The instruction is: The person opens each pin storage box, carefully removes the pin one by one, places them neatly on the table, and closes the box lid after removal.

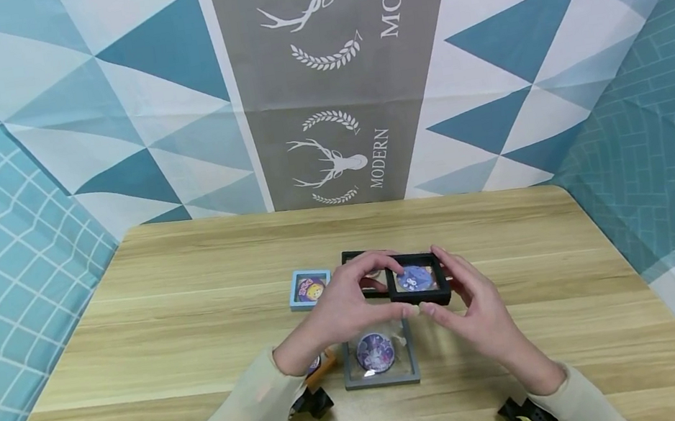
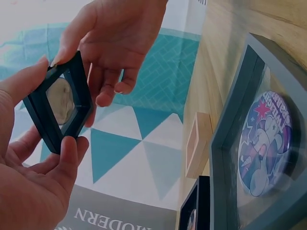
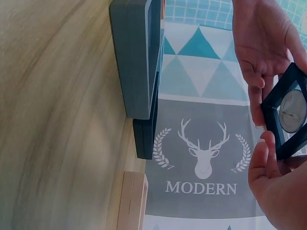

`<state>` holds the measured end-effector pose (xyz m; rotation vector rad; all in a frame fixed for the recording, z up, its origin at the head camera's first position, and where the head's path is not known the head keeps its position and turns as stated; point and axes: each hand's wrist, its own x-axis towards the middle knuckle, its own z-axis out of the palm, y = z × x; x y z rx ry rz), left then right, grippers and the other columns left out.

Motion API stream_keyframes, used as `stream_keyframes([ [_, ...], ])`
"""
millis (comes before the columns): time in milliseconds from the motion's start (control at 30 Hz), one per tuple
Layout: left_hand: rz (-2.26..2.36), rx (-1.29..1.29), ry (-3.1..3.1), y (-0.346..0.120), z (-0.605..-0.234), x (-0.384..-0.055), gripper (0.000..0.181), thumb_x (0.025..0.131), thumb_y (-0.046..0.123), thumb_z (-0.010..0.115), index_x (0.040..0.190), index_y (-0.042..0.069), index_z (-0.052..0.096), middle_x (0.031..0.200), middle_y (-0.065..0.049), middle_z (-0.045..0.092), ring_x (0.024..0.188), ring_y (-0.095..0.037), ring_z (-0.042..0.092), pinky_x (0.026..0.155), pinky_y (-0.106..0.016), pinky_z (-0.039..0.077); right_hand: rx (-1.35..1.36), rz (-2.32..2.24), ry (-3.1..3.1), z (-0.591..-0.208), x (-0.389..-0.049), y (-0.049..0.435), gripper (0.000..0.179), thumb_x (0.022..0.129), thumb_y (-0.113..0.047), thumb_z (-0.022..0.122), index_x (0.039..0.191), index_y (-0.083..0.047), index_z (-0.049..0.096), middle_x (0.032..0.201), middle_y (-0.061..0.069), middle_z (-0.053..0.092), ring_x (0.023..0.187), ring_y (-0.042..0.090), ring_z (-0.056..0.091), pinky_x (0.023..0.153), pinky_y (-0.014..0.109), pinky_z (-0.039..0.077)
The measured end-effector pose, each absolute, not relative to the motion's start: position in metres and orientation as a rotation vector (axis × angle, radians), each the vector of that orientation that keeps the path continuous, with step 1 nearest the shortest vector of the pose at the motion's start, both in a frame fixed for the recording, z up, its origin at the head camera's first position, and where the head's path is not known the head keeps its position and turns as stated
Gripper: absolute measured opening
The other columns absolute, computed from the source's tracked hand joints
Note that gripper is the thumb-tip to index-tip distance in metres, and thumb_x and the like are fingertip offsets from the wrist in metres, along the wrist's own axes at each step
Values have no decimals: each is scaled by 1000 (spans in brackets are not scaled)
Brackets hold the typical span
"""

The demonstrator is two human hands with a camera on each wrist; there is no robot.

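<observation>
A small black display frame [image 1: 420, 298] is held up over the table between both hands. Inside it shows a round blue badge [image 1: 414, 278]; the wrist views show the badge's pale back, with a pin visible in the right wrist view. My left hand [image 1: 350, 297] grips the frame's left side between thumb and fingers. On the opposite side my right hand [image 1: 479, 307] pinches it, thumb at the near edge and fingers at the far one. Below the hands lies a larger grey frame [image 1: 383, 382] with a purple badge [image 1: 375, 353]. Another black frame [image 1: 353, 254] is partly hidden behind my left hand.
A light blue frame [image 1: 293, 297] with a yellow-figured badge lies left of my left hand. Under the left forearm, an orange-brown frame [image 1: 322, 369] is mostly covered. A pale wooden frame [image 2: 198, 143] shows in the wrist views. Patterned cloth [image 1: 320, 96] hangs behind the table [image 1: 205, 376].
</observation>
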<state>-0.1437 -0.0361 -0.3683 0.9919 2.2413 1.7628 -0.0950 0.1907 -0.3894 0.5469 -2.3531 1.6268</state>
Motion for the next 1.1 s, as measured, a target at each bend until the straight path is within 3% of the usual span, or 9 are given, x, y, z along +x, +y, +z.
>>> stream_keyframes([
  [300, 1800, 828, 2118, -38, -365, -142, 35, 84, 21, 82, 112, 16, 62, 130, -5, 56, 93, -21, 68, 83, -39, 56, 547, 1581, -2400, -392, -97, 190, 83, 84, -4, 79, 154, -11, 36, 144, 11, 47, 115, 19, 54, 95, 18, 46],
  [400, 1811, 747, 2087, -38, -364, -143, 33, 87, 25, 79, 114, 15, 61, 126, -7, 56, 99, -23, 67, 80, -36, 57, 527, 1619, -2388, -393, -97, 189, 84, 82, -2, 80, 153, -11, 35, 142, 11, 49, 113, 18, 55, 91, 19, 48],
  [600, 1807, 636, 2114, -38, -364, -144, 33, 90, 34, 74, 114, 16, 62, 118, -6, 61, 103, -20, 66, 80, -37, 56, 521, 1723, -2325, -395, -98, 188, 62, 79, 5, 81, 126, 0, 42, 135, 13, 53, 105, 21, 57, 85, 22, 50],
  [767, 1820, 564, 2115, -37, -365, -144, 34, 91, 39, 73, 113, 15, 62, 118, -4, 61, 94, -18, 69, 82, -46, 55, 565, 1596, -2409, -395, -100, 188, 43, 78, -3, 84, 109, -6, 54, 134, 6, 57, 103, 20, 59, 83, 29, 54],
  [933, 1854, 517, 2123, -37, -366, -146, 38, 93, 41, 69, 115, 10, 61, 113, -7, 63, 95, -22, 65, 79, -43, 58, 575, 1460, -2506, -394, -100, 187, 41, 74, -9, 89, 102, -11, 58, 140, 13, 54, 113, 26, 58, 81, 39, 56],
  [1100, 1883, 439, 2088, -38, -366, -148, 41, 95, 45, 65, 112, 8, 62, 112, -12, 63, 95, -25, 64, 76, -41, 58, 594, 1338, -2547, -394, -99, 185, 44, 70, -14, 92, 99, -18, 59, 144, 12, 50, 120, 29, 55, 79, 37, 55],
])
